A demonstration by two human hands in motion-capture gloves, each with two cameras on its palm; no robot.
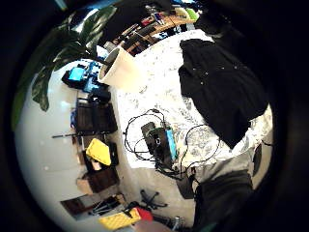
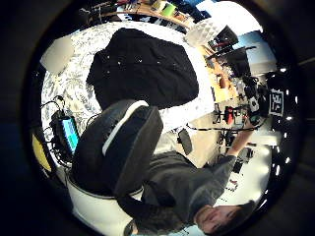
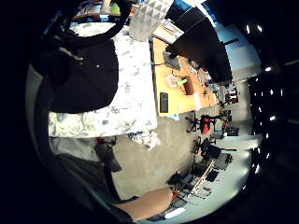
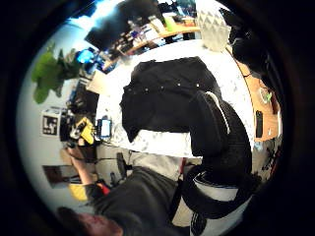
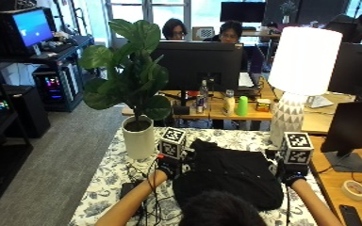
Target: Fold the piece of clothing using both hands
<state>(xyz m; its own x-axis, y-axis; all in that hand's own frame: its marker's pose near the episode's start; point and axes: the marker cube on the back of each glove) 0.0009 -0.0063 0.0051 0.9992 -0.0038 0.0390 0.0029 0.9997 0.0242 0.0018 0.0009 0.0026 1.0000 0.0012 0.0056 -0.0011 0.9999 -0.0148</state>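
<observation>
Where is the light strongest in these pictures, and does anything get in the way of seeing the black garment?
Outside view: the white lamp shade is the brightest spot, and the person's head hides the near part of the black garment. Left thumb side palm view: a gloved hand sits in front of the garment's near edge.

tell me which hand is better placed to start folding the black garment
Left, slightly. In the outside view the left hand sits at the garment's far left corner, while the right hand hovers just off its right edge.
</observation>
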